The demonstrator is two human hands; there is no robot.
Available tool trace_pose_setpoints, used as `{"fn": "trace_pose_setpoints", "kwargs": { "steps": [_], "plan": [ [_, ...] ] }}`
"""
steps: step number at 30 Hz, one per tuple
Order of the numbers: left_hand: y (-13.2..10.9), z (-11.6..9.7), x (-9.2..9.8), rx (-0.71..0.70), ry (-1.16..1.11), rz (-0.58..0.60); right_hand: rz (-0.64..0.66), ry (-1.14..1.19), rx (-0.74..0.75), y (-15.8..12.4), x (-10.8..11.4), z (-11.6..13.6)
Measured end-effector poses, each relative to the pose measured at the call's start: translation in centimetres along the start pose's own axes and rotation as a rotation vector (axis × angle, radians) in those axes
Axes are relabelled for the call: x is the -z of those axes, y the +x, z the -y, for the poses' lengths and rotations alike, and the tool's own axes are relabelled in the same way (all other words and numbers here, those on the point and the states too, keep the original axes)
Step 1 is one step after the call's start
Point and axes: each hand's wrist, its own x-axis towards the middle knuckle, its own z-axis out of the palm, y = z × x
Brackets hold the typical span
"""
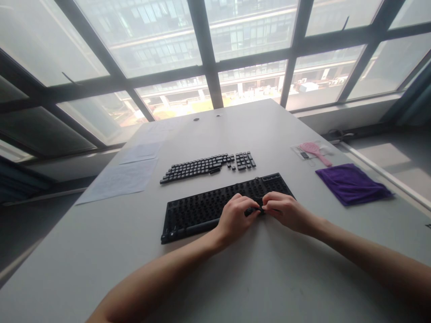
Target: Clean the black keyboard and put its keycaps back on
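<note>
Pale paper sheets (116,181) lie at the left of the white tabletop (215,287). Next come black keycaps, ranged in 2 groups, a wide block (195,167) and a narrower numeric block (245,160), with a few loose keycaps between them. Nearer the person, the black keyboard (198,211) sits slightly askew in front of both groups. The left hand (237,214) rests over its right half, fingers curled and pinching a small dark piece (258,208); the right hand (282,208) meets it there, fingertips closed on apparently the same piece, though the knuckles partly hide it. Farther right lie a pink hairbrush (314,152) and a folded purple cloth (353,185).
</note>
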Motion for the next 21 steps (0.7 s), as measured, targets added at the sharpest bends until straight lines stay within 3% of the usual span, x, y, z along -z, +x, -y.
{"fn": "trace_pose_setpoints", "kwargs": {
  "steps": [21],
  "plan": [
    [1.00,-0.46,0.29,0.139,-0.066,0.046,0.021,-0.059,0.039,-0.09,0.12,-0.08]
  ]
}}
